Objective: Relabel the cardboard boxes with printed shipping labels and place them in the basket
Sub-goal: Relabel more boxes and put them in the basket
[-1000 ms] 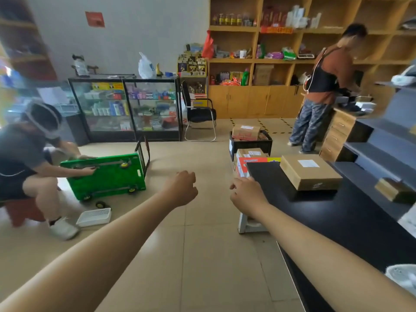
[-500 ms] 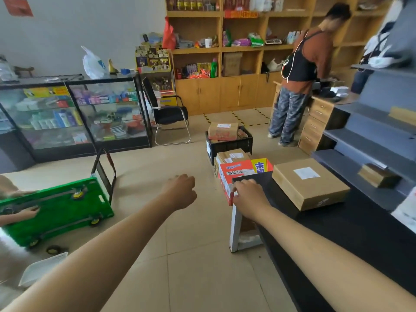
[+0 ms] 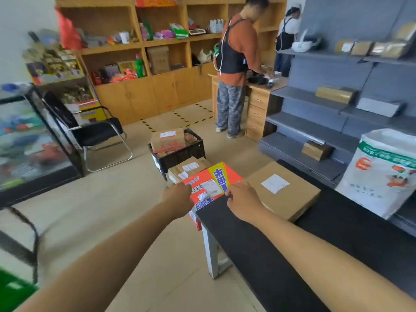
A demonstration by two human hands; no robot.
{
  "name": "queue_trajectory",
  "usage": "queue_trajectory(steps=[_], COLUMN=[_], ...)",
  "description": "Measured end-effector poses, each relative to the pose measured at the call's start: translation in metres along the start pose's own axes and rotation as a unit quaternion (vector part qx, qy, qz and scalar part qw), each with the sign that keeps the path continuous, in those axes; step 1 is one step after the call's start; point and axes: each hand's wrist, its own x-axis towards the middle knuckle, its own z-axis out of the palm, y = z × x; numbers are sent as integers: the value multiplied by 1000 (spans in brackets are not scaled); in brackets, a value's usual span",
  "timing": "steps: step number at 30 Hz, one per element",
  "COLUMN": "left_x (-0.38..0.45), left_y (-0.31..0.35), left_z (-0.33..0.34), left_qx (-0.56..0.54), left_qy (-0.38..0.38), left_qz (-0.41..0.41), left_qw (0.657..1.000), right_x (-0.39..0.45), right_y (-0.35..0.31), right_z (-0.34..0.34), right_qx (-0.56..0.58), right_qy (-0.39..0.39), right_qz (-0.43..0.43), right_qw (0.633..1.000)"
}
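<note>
Both arms reach straight forward, knuckles up. The left hand [image 3: 177, 197] curls onto the near left edge of the red printed box [image 3: 210, 184], which stands off the far corner of the black table [image 3: 292, 248]. The right hand [image 3: 244, 201], fingers bent, presses its near right edge. 1 brown box [image 3: 282, 190] lies on the table's far corner; 1 black basket [image 3: 180, 154] on the floor carries 1 labelled box [image 3: 167, 140].

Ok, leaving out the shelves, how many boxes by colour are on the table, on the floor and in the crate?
Brown cardboard: 3 (table box, floor box, crate box)
Red-and-yellow printed box: 1
Total: 4. Anything deeper in the crate is hidden.
</note>
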Motion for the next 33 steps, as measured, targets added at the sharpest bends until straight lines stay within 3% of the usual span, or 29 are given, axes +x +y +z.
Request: queue_trajectory(steps=[9,19,25,33], left_x=[164,226,248,288], left_y=[47,194,232,220], left_z=[7,39,57,84], left_qx=[6,33,56,17], left_qy=[-37,-70,-87,-141], left_qz=[186,374,394,363], left_qw=[982,924,913,921], right_x=[55,20,19,29], right_y=[72,168,200,214], right_z=[1,-1,8,25], right_qx=[61,13,6,93], right_qy=[39,80,81,52], right_qz=[234,419,444,518], right_qw=[969,904,893,849])
